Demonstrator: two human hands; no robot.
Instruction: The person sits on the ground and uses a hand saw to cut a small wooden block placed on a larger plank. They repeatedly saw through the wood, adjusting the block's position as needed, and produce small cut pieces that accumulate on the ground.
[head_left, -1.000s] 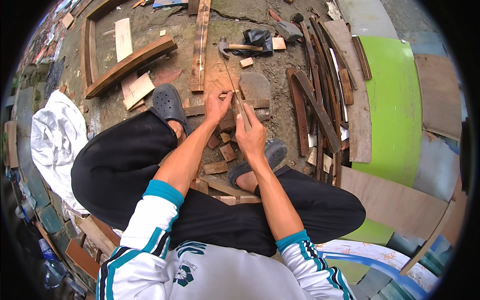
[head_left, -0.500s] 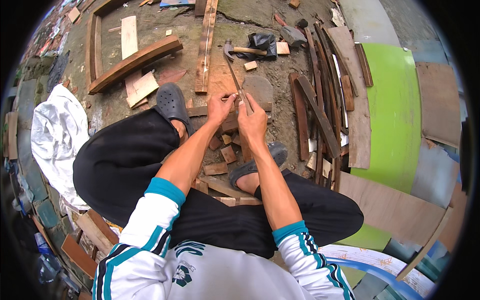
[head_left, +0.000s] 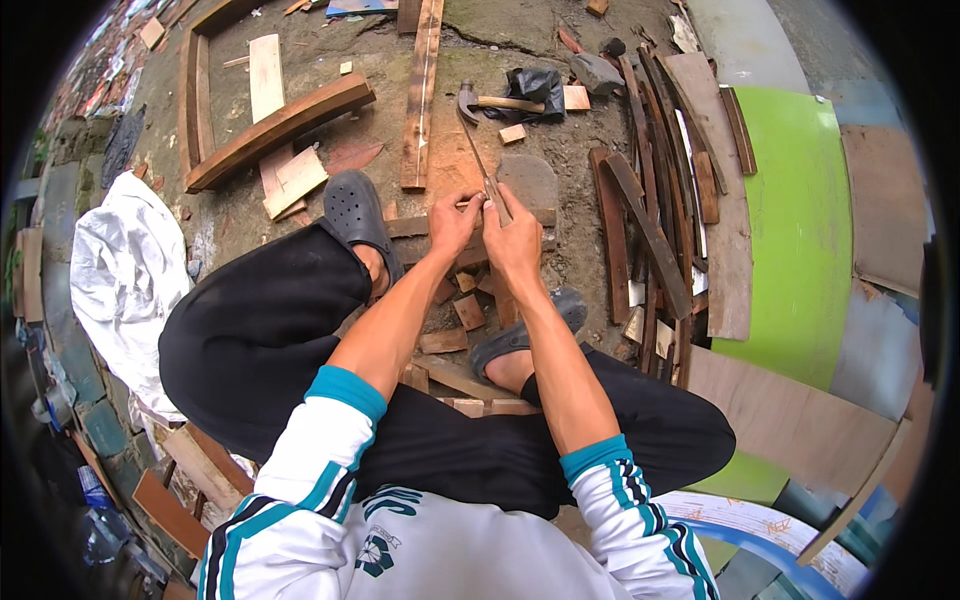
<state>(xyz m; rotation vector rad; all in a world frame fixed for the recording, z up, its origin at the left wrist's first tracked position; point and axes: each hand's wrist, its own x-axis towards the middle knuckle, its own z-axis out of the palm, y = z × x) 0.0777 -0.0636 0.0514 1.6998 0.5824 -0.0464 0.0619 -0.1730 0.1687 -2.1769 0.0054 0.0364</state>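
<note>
Blade [head_left: 476, 150], right hand [head_left: 513, 243] nearer left hand [head_left: 455, 224]

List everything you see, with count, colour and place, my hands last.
Thin-bladed tool: one, dark blade, centre
Hammer: one, pale handle, upper centre
Plastic bag: one, black, by the hammer
Long plank: one, brown, upper centre
Wooden frame: one, brown, upper left
Wood strips: several, brown, centre right
Board: one, lime green, right
Cloth: one, white, left
Clogs: two, grey, centre
Wood offcuts: many, brown, between clogs
Trousers: one pair, black, lower centre
Left hand: one, bare, centre
Right hand: one, bare, holding tool
</note>
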